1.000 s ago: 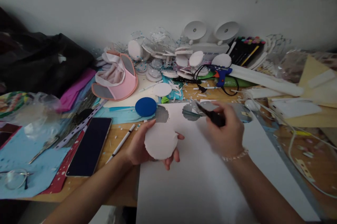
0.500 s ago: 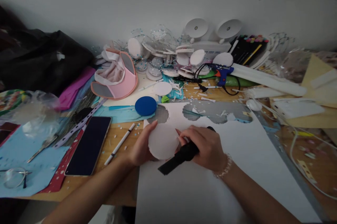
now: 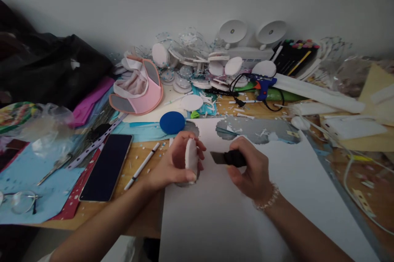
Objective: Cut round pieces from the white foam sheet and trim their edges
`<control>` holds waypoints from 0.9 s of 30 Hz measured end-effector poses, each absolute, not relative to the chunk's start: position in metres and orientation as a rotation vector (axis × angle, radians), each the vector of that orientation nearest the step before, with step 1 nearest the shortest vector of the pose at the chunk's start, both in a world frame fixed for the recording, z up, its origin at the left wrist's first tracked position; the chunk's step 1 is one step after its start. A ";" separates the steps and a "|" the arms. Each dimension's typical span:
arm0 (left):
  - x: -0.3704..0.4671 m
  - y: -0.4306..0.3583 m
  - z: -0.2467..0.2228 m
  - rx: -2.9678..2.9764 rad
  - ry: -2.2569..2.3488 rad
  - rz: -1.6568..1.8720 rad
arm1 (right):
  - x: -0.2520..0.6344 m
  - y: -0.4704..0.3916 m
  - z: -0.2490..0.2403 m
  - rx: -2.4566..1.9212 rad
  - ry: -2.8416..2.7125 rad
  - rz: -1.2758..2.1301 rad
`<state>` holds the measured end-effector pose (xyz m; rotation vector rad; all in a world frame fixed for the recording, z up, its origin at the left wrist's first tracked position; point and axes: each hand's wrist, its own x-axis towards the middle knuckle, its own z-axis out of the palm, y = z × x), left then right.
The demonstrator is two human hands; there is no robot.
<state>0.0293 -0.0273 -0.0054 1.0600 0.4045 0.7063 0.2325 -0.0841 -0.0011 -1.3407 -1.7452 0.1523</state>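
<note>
My left hand (image 3: 177, 163) grips a white foam disc (image 3: 191, 157) by its rim, turned edge-on with the thumb at its lower end. My right hand (image 3: 250, 167) is closed round the black handle of a utility knife (image 3: 224, 158). The knife's broad blade points left toward the disc, with a gap between them. Beneath both hands lies a large white foam board (image 3: 234, 213), its far edge cut into round notches. A blue round disc (image 3: 172, 122) rests just beyond my left hand.
A phone (image 3: 106, 167) and a white pen (image 3: 141, 166) lie left, near scissors (image 3: 54, 168) and glasses (image 3: 23, 203). Behind are a pink visor cap (image 3: 138, 94), piled white discs (image 3: 192, 102), a blue glue gun (image 3: 263, 85) and foam scraps. A white cable (image 3: 344, 167) runs along the right.
My left hand has tilted the disc from face-up to edge-on. My right hand has drawn slightly away from it and turned the knife, its blade now pointing left at the disc.
</note>
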 end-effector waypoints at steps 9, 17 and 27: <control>0.023 -0.031 -0.016 1.593 0.559 0.786 | 0.231 -0.089 0.000 -1.085 -2.038 -0.008; 0.019 -0.033 -0.012 1.911 0.690 0.848 | 0.228 -0.091 0.000 -1.092 -2.063 0.081; 0.029 -0.038 -0.006 1.917 0.807 0.878 | 0.229 -0.089 0.002 -1.136 -2.102 0.024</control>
